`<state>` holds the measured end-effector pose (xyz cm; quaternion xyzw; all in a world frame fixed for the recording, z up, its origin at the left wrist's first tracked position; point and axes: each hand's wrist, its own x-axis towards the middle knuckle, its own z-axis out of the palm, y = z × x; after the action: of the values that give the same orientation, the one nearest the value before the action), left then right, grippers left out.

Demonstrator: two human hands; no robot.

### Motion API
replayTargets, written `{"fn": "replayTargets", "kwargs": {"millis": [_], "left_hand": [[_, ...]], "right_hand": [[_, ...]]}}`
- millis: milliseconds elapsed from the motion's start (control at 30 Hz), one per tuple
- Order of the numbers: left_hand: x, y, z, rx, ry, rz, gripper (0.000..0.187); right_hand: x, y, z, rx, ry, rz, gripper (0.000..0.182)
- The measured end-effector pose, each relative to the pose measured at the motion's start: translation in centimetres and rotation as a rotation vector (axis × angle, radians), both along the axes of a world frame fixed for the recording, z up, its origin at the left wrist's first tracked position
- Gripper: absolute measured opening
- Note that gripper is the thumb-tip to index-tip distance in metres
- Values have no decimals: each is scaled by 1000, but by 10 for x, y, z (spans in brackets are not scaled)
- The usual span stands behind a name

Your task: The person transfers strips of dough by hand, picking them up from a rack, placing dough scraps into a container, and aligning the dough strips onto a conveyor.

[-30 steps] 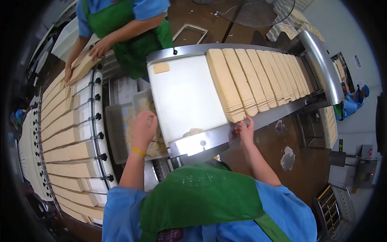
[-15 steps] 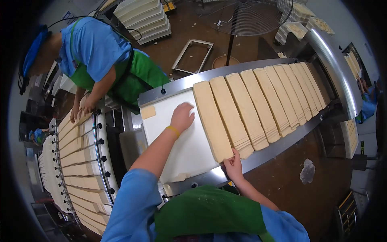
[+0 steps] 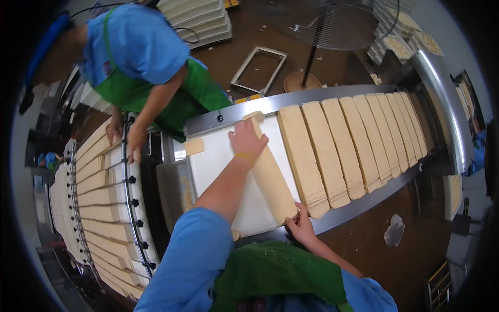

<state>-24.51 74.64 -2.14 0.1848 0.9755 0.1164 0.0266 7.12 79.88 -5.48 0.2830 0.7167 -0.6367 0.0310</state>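
Note:
A long pale dough strip (image 3: 271, 183) stretches between my hands over the white belt (image 3: 215, 171). At its far end my left hand (image 3: 248, 139), with a yellow band at the wrist, is closed over the strip. My right hand (image 3: 300, 224) pinches the near end between thumb and fingers. Just right of the strip lies the nearest stack of layered dough strips (image 3: 306, 161), its sheet edges showing at the near end. Several similar stacks run in a row toward the metal machine (image 3: 442, 114). A small dough piece (image 3: 195, 146) sits at the belt's left corner.
At the left, a co-worker (image 3: 138, 52) reaches over another conveyor with dough strips (image 3: 106, 210) and black-knobbed metal rails. A fan (image 3: 317, 44), an empty frame (image 3: 259, 70) and stacked trays (image 3: 200, 23) stand beyond. A clear plastic bag (image 3: 394, 230) lies on the floor.
A dough strip has come off the nearest stack and moved left over the white belt. My left hand, previously empty above the belt, now holds its far end. The view has shifted slightly.

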Motion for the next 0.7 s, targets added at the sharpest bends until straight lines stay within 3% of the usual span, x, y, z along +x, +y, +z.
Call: {"fn": "replayTargets", "kwargs": {"millis": [133, 200, 300, 400, 500, 567, 633, 700], "left_hand": [[5, -103, 9, -207, 109, 247, 74], [15, -161, 27, -184, -5, 395, 77], [52, -231, 49, -102, -255, 483, 79], [100, -278, 9, 193, -105, 374, 71], [134, -290, 5, 535, -115, 605, 67], [146, -310, 12, 627, -87, 631, 67], [156, -334, 49, 717, -21, 623, 67], [163, -381, 57, 570, 128, 691, 66]], "right_hand": [[-24, -6, 17, 124, -68, 303, 64], [-44, -3, 37, 125, -124, 454, 72], [-54, 2, 44, 395, -41, 665, 78], [-62, -1, 33, 438, 17, 694, 81], [-68, -8, 29, 498, 112, 689, 79], [-73, -23, 50, 541, 132, 657, 77], [-79, -48, 69, 536, 202, 711, 78], [-89, -85, 85, 522, 295, 754, 79]]}}
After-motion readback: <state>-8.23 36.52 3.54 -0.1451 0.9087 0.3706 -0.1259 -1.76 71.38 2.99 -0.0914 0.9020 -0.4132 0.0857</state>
